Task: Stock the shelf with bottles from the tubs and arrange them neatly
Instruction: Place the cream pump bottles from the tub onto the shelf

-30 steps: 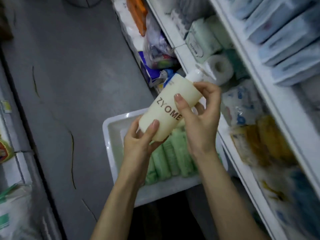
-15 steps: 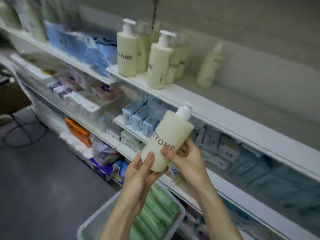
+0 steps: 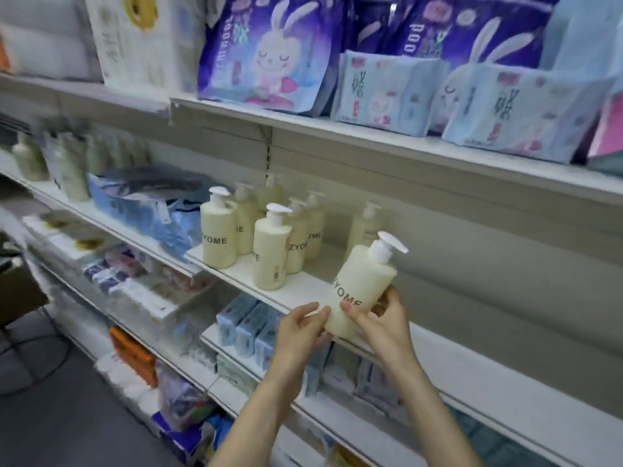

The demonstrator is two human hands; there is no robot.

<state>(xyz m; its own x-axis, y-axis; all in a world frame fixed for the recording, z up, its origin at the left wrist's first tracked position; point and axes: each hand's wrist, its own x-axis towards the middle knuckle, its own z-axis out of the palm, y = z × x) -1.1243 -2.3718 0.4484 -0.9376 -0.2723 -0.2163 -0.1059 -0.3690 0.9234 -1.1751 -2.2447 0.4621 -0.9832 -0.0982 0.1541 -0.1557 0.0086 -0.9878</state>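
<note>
1. The cream pump bottle (image 3: 359, 291), a second ago low over the tub, now hangs tilted before the shelf (image 3: 313, 281), right of the standing bottles (image 3: 269, 247).
2. Left grip (image 3: 300, 328) and right grip (image 3: 384, 325) both clasp its lower body.
3. Placement looks close; the bottle is not yet set down.

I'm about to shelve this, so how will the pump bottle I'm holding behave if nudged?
The pump bottle looks stiff and likely hefty: left hand and right hand both hold it. Tall and narrow, it may tip if bumped. Its smooth sides could slip.
</note>
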